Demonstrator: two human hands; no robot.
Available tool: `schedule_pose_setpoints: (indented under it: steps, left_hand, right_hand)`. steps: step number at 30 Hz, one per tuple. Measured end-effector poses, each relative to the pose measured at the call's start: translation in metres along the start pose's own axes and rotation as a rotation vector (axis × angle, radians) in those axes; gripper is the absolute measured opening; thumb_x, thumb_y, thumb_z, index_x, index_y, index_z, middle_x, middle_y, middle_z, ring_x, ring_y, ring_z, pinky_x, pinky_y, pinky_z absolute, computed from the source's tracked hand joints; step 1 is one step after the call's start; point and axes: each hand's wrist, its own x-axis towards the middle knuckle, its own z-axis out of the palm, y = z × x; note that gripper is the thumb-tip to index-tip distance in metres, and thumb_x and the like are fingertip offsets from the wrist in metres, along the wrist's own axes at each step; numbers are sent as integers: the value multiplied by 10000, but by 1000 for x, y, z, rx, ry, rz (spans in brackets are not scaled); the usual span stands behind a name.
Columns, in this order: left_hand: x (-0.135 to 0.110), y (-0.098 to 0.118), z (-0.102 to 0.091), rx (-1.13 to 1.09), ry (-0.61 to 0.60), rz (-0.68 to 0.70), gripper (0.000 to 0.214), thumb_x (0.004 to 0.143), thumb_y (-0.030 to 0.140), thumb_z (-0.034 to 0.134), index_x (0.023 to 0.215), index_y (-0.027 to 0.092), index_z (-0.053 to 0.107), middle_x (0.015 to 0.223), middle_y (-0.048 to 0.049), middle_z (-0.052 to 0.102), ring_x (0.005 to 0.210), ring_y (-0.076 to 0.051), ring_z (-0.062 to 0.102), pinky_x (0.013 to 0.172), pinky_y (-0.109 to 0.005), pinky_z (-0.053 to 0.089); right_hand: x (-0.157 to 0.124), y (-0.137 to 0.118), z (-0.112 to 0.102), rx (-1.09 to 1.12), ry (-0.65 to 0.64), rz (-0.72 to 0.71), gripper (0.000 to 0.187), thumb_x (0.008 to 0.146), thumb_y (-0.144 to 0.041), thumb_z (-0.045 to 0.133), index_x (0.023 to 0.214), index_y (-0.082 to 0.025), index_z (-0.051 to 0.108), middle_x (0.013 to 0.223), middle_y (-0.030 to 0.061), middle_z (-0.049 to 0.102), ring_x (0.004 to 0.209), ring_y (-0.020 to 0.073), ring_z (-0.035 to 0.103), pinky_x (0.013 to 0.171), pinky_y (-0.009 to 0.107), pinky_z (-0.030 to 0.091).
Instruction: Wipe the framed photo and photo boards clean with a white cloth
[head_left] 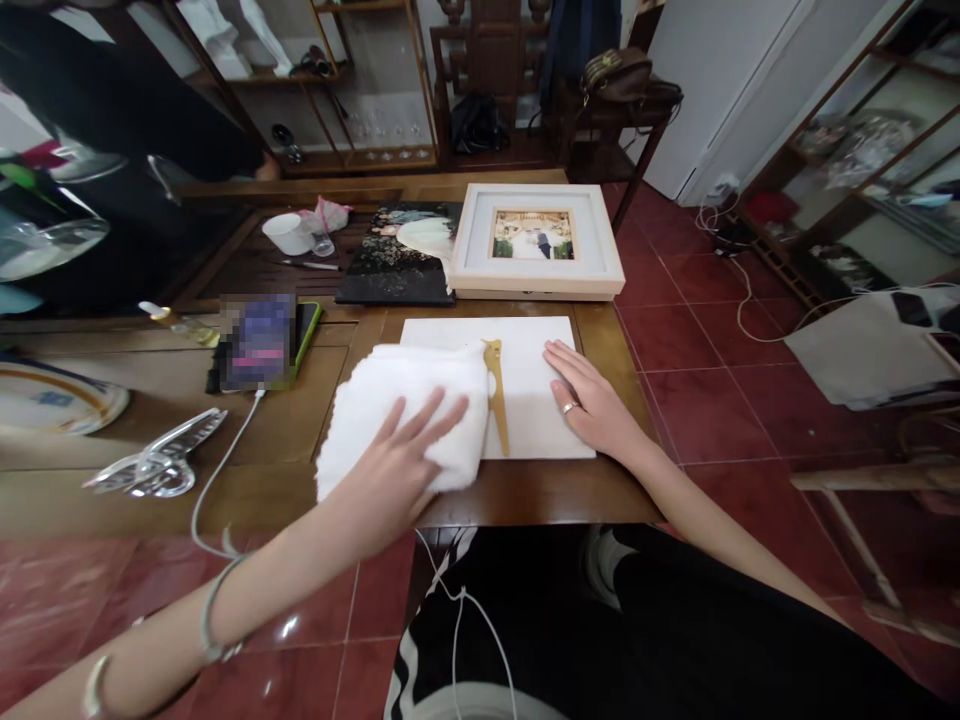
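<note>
A thick white fluffy cloth point(360, 418) lies over the left part of a flat white board point(529, 400) on the wooden table. My left hand point(409, 445) rests on the cloth with its fingers spread. On the bare part of the board, right beside the cloth, is a narrow gold-coloured piece point(499, 405) that tapers toward me; its exact kind I cannot make out. My right hand point(589, 395), with a ring on one finger, lies flat at the board's right edge, fingers stretched out.
Behind the board are a framed photo point(465, 240) and a dark photo album point(390, 265). A white cup point(289, 234) stands farther left. On the left lie a phone point(259, 340) on a white cable, a dropper bottle point(180, 323) and a shiny clear object point(161, 460). A person in dark clothes point(172, 120) is at the far left.
</note>
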Motion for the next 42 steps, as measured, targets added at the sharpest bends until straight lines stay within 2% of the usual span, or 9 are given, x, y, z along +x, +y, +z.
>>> schedule_pose_setpoints:
  steps: [5,11,13,15,18,28,33,36,42]
  left_hand:
    - [-27,4,-3,-64,-53,40,163,699,53,652,687,200,721,1577,-27,234,1439,-336,248,1155,-555,262]
    - [10,-57,-15,-40,-41,13,299,882,123,414,818,179,701,1550,-35,332,1442,-276,265,1133,-479,312]
    - [27,-80,-19,-32,-30,-29,330,934,221,366,806,181,668,1412,-77,525,1336,-275,438,1043,-415,417]
    - [43,-97,-24,-12,-52,-90,361,958,325,348,791,184,636,1118,-109,683,1084,-271,610,901,-369,485]
    - [65,-108,-31,7,-78,-87,413,970,419,320,795,178,606,834,-90,671,814,-243,620,784,-350,467]
    - [129,-83,-49,-132,-27,115,451,979,463,351,758,152,592,769,-63,634,675,-174,541,673,-293,394]
    - [141,-49,-36,-84,-22,272,254,951,246,429,879,148,653,1023,-112,679,982,-240,604,841,-328,417]
    - [137,-42,-28,-46,13,220,218,925,187,443,919,139,656,1174,-141,637,1040,-254,598,869,-348,424]
    - [117,-70,-29,-73,54,-9,356,969,352,388,820,143,635,821,-92,670,772,-217,612,736,-314,436]
  right_hand:
    - [-1,1,1,-16,1,-5,470,969,-322,365,1413,-196,457,1493,88,445,1428,229,334,1185,502,284]
    - [0,1,0,-20,-2,-7,469,972,-328,361,1417,-210,451,1493,83,446,1429,229,332,1182,510,287]
    - [0,1,0,-17,-2,-10,470,973,-329,358,1415,-203,455,1491,88,448,1428,231,334,1183,504,287]
    - [0,0,-1,-15,0,-15,472,973,-327,357,1411,-185,461,1489,102,450,1427,235,337,1184,499,286]
    - [0,1,0,-10,4,-20,470,970,-318,363,1411,-188,459,1491,102,447,1425,237,340,1179,511,288]
    - [0,2,0,-40,5,-28,468,968,-308,367,1389,-135,476,1478,137,455,1425,234,341,1183,481,294]
    - [0,4,0,-33,4,-31,466,965,-310,374,1410,-198,452,1475,108,466,1422,245,347,1169,522,303]
    - [0,4,1,-22,11,-41,469,963,-305,379,1416,-204,446,1478,104,463,1420,246,350,1169,526,301]
    - [0,3,1,-9,10,-25,462,962,-297,372,1397,-176,471,1481,117,456,1420,240,350,1174,507,302]
